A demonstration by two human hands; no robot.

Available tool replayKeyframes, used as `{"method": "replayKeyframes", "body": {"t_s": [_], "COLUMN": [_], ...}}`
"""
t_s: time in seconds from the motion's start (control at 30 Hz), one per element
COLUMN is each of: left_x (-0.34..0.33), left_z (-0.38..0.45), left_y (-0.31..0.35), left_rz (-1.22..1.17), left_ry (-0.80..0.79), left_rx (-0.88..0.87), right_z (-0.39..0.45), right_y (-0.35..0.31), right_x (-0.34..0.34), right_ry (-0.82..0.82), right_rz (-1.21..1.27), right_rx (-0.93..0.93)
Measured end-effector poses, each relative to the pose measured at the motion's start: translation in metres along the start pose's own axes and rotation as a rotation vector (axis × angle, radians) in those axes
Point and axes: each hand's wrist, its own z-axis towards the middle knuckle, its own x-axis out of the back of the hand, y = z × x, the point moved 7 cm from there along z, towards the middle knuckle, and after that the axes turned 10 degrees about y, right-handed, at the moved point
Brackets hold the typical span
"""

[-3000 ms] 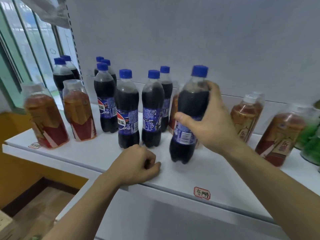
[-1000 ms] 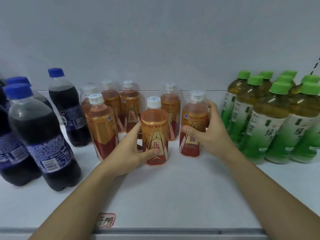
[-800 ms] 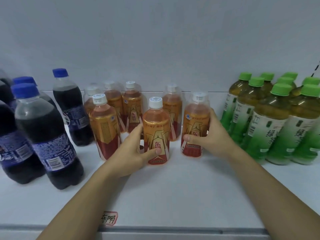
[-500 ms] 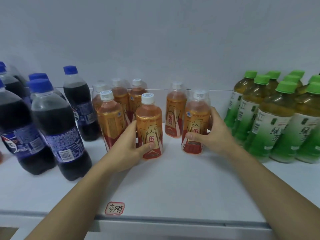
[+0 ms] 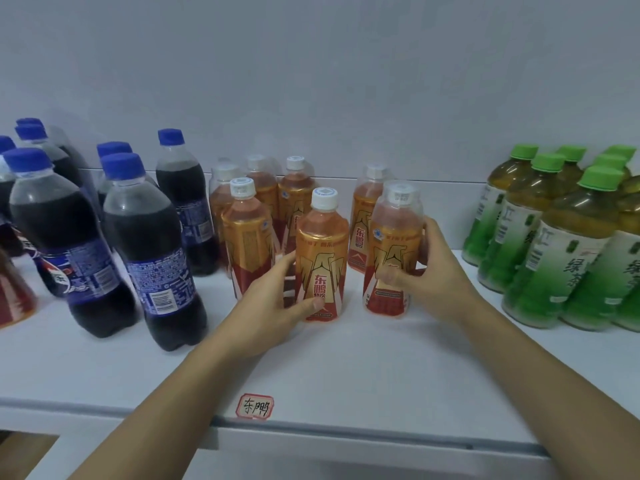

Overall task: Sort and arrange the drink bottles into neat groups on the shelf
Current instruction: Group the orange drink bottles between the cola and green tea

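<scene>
- Your left hand (image 5: 277, 299) wraps the centre orange bottle (image 5: 321, 258); your right hand (image 5: 433, 271) grips its right-hand neighbour (image 5: 393, 251)
- Slide both upright against the orange cluster (image 5: 263, 209) mid-frame on the shelf (image 5: 346, 368); keep bases flat, labels forward

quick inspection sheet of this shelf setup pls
surface: white shelf, handwritten red-bordered label sticker at front edge
job's things: dark cola bottles with blue caps left; orange drink bottles with white caps centre; green tea bottles with green caps right
clutter: nothing seen
grippers: left hand holds front orange bottle; right hand holds neighbouring orange bottle
cables: nothing seen
surroundings: plain pale wall
</scene>
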Motion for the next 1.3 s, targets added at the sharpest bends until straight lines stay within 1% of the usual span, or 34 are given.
{"method": "replayKeyframes", "body": {"t_s": [0.07,0.13,0.2,0.23,0.27,0.3,0.33,0.4,0.43,0.47,0.5,0.57,0.63,0.7,0.8,0.87,0.97,1.13,1.3], "left_x": [-0.004,-0.006,-0.007,-0.009,-0.01,-0.01,-0.011,-0.008,-0.007,-0.006,-0.006,-0.007,-0.009,-0.01,-0.01,-0.009,-0.009,-0.009,-0.009], "left_z": [-0.003,-0.005,-0.003,-0.003,-0.002,-0.003,-0.003,-0.005,-0.005,-0.005,-0.005,-0.003,-0.002,-0.001,0.0,0.0,0.002,0.003,0.003], "left_y": [-0.002,-0.001,0.002,0.003,0.003,0.002,0.001,-0.002,-0.003,-0.004,-0.004,-0.004,-0.003,-0.002,-0.001,-0.003,-0.006,-0.006,-0.006], "left_rz": [0.053,0.107,0.118,0.11,0.1,0.095,0.096,0.102,0.103,0.103,0.102,0.098,0.093,0.094,0.088,0.08,0.075,0.064,0.078], "left_ry": [-0.064,-0.078,-0.049,-0.039,-0.031,-0.029,-0.03,-0.031,-0.03,-0.031,-0.034,-0.04,-0.041,-0.045,-0.047,-0.047,-0.04,-0.035,-0.032], "left_rx": [0.013,-0.003,-0.005,0.005,0.016,0.025,0.027,0.023,0.021,0.021,0.022,0.028,0.02,0.014,-0.004,-0.009,-0.024,-0.035,-0.034], "right_z": [0.004,0.016,0.039,0.055,0.073,0.091,0.104,0.118,0.122,0.126,0.131,0.14,0.147,0.153,0.157,0.158,0.162,0.162,0.16], "right_y": [-0.016,-0.047,-0.087,-0.103,-0.116,-0.124,-0.126,-0.12,-0.115,-0.111,-0.108,-0.108,-0.112,-0.114,-0.111,-0.108,-0.108,-0.109,-0.107], "right_x": [0.014,0.03,0.039,0.039,0.035,0.026,0.015,-0.01,-0.021,-0.03,-0.037,-0.047,-0.052,-0.056,-0.07,-0.079,-0.084,-0.079,-0.075], "right_ry": [0.083,0.172,0.207,0.194,0.145,0.046,-0.088,-0.349,-0.444,-0.492,-0.5,-0.474,-0.441,-0.407,-0.424,-0.435,-0.403,-0.405,-0.412], "right_rz": [0.044,0.007,-0.1,-0.204,-0.355,-0.525,-0.677,-0.897,-0.979,-1.048,-1.098,-1.109,-1.023,-0.941,-0.855,-0.868,-0.941,-1.035,-1.073], "right_rx": [0.034,0.085,0.106,0.089,0.052,-0.007,-0.084,-0.212,-0.232,-0.219,-0.175,-0.065,-0.007,0.017,0.002,0.009,0.07,0.098,0.133]}}
